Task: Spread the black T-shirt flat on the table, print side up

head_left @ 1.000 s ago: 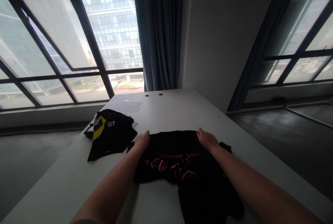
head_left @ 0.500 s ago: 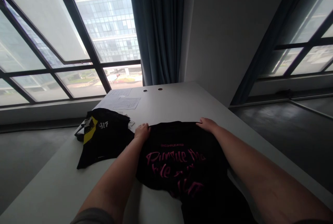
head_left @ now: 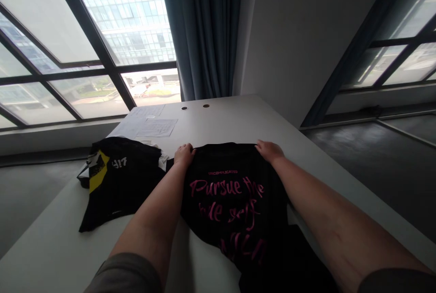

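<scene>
Between my hands a black T-shirt (head_left: pixel 231 193) with pink lettering is stretched over the table. My left hand (head_left: pixel 185 154) is closed on its upper left corner, and my right hand (head_left: pixel 270 150) pinches the upper right corner. The top edge runs nearly straight from hand to hand. Lower down the cloth hangs in folds, and its bottom right part runs out of view. Left of my left arm lies a second black garment (head_left: pixel 132 188) with a yellow patch and white letters, partly hidden by that forearm.
The white table (head_left: pixel 225 122) reaches toward a blue curtain (head_left: pixel 204 34) and a wall. Printed papers (head_left: pixel 156 127) lie at its far left, near two round cable holes. A whitish cloth (head_left: pixel 163 160) shows behind the second garment. Windows (head_left: pixel 91 88) stand beyond the left side.
Both hands and the T-shirt's top edge sit slightly higher in view. The T-shirt is spread flatter, so more of the pink lettering can be read. The view has shifted a little.
</scene>
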Demonstrator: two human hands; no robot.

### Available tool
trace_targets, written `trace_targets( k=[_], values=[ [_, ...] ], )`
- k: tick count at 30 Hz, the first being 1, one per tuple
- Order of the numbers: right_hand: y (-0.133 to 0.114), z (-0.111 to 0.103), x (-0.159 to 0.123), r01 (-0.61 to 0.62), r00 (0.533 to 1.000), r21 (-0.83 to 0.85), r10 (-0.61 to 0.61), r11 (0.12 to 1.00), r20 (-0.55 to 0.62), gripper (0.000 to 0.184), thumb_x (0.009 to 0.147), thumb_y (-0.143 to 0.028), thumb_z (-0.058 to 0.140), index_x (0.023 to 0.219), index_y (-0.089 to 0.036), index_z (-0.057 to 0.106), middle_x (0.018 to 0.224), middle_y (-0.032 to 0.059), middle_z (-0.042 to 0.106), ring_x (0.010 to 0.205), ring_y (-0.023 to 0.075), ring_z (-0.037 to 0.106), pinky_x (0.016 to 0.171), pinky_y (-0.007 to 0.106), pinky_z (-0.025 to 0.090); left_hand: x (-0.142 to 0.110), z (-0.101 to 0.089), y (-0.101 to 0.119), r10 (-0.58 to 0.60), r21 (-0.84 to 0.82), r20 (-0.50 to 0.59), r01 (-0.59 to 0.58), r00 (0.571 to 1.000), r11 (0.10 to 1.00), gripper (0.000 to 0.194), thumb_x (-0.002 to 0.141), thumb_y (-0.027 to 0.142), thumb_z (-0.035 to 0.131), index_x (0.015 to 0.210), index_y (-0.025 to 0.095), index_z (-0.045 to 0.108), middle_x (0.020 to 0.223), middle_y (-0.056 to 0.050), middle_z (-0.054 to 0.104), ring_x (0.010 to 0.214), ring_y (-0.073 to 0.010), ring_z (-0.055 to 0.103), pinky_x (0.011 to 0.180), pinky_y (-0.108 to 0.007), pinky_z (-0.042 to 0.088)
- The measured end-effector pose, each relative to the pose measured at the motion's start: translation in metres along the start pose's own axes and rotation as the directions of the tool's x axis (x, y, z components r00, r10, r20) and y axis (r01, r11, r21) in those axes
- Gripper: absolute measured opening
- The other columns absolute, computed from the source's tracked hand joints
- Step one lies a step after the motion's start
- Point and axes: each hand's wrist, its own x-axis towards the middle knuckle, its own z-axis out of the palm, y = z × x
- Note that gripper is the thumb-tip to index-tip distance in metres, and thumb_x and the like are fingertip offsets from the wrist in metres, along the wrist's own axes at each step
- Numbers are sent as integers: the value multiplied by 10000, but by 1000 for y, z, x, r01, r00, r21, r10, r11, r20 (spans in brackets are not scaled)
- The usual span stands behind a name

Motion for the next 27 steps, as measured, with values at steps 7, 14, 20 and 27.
trace_targets(
  k=[7,14,20,27],
  values=[
    [-7,-5,19,53,999,-49,-53,997,-7,376,1081,-401,379,1213,-189,661,1133,150,746,1009,272,689,817,338,425,14,0,0,-10,-26,-31,9,999,1000,256,1028,440,503,1140,245,626,1237,-88,686,1177,-264,576,1013,-360,436],
    [-7,-1,30,17,1000,-57,-18,998,-20,412,1082,-419,360,1237,-184,662,1143,155,743,1013,276,693,810,354,451,22,2,-1,-55,-41,-31,54,998,998,278,1027,471,498,1146,254,625,1246,-91,675,1183,-293,579,981,-404,451],
    [-7,3,32,-38,999,-42,38,998,15,453,1085,-426,328,1243,-197,686,1168,159,735,1030,275,685,825,362,470,13,-2,7,72,15,-133,-71,988,997,220,1015,279,512,1186,308,647,1302,-73,616,1201,-276,554,995,-406,432],
    [-24,1,36,-62,998,-73,64,995,15,418,1060,-278,353,1262,-146,693,1231,226,693,1180,345,609,989,489,429,6,-11,26,178,87,3,-177,984,980,343,1014,140,428,1183,276,695,1228,-99,645,1156,-262,592,1006,-401,456]
  ],
)
